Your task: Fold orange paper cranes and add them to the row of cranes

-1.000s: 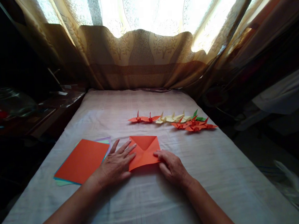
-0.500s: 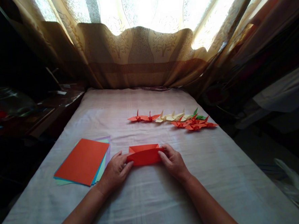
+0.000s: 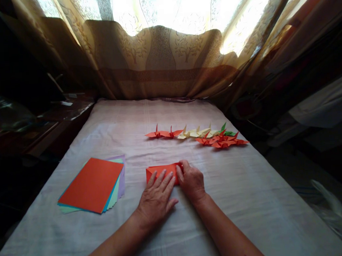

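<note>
Orange paper, already folded into a narrow strip, is lying at the tabletop centre. Left hand is pressing it flat with open fingers; right hand is pinching its 3 o'clock end. Finished cranes are waiting at 1 o'clock, unfolded sheets at 9 o'clock.

Bare cloth lies open ahead and to the right; paper stack blocks the left, row of cranes bars the far-right reach
</note>
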Demonstrator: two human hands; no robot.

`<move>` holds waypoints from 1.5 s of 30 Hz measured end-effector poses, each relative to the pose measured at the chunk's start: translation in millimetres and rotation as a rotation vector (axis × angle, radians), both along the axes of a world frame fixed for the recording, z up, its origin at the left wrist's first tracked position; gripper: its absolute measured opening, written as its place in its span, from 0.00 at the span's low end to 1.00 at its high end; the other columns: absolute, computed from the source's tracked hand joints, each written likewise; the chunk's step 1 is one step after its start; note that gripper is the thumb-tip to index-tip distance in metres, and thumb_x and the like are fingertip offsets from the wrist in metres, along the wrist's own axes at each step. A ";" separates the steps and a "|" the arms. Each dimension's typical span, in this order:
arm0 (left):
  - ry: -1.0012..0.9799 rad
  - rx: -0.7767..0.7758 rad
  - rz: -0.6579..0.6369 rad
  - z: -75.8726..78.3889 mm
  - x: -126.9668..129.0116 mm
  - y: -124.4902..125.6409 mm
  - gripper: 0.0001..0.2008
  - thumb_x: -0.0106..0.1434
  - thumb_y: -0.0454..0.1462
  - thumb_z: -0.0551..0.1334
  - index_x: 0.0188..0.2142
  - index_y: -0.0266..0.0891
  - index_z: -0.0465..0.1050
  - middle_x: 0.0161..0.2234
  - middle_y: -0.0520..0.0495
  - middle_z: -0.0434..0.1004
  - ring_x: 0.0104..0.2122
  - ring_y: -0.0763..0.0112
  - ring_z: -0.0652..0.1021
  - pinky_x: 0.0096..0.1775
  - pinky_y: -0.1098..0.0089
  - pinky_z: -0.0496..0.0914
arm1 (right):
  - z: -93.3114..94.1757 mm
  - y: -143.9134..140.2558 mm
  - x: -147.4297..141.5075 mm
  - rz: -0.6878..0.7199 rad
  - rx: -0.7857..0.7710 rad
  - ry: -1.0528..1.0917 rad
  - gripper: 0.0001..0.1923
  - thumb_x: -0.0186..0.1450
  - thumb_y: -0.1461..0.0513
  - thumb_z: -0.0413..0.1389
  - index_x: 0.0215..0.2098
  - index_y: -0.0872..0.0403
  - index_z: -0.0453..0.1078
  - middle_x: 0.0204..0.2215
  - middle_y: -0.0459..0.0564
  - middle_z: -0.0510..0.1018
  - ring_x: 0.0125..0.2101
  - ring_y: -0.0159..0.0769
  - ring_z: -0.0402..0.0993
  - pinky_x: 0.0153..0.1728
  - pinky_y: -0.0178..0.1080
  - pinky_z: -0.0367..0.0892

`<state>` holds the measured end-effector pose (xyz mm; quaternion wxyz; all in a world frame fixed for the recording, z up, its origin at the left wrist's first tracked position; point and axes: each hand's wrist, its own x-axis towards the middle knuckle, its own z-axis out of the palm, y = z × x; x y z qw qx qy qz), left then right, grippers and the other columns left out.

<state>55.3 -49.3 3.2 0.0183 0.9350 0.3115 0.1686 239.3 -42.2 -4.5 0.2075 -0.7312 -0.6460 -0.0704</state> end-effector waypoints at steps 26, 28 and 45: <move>0.117 -0.310 -0.044 6.6 -2.2 9.7 0.36 0.67 0.59 0.50 0.67 0.42 0.55 0.66 0.43 0.60 0.66 0.55 0.60 0.66 0.52 0.49 | -11.3 -3.6 7.9 0.116 0.146 0.012 0.15 0.66 0.66 0.47 0.47 0.58 0.72 0.35 0.53 0.83 0.31 0.37 0.77 0.37 0.38 0.62; 0.112 -0.327 -0.047 7.6 -2.3 9.9 0.36 0.67 0.59 0.50 0.67 0.42 0.55 0.66 0.43 0.60 0.66 0.55 0.60 0.66 0.53 0.48 | -11.7 -3.6 7.9 0.118 0.145 0.022 0.15 0.67 0.66 0.47 0.47 0.57 0.72 0.35 0.53 0.83 0.31 0.37 0.77 0.37 0.38 0.62; 0.131 -0.183 -0.066 -3.5 -2.9 11.6 0.34 0.67 0.56 0.53 0.67 0.43 0.56 0.66 0.44 0.60 0.65 0.56 0.61 0.65 0.53 0.50 | 2.7 -27.9 16.9 0.202 0.240 -0.007 0.14 0.70 0.63 0.48 0.48 0.54 0.72 0.54 0.56 0.75 0.54 0.42 0.69 0.56 0.47 0.58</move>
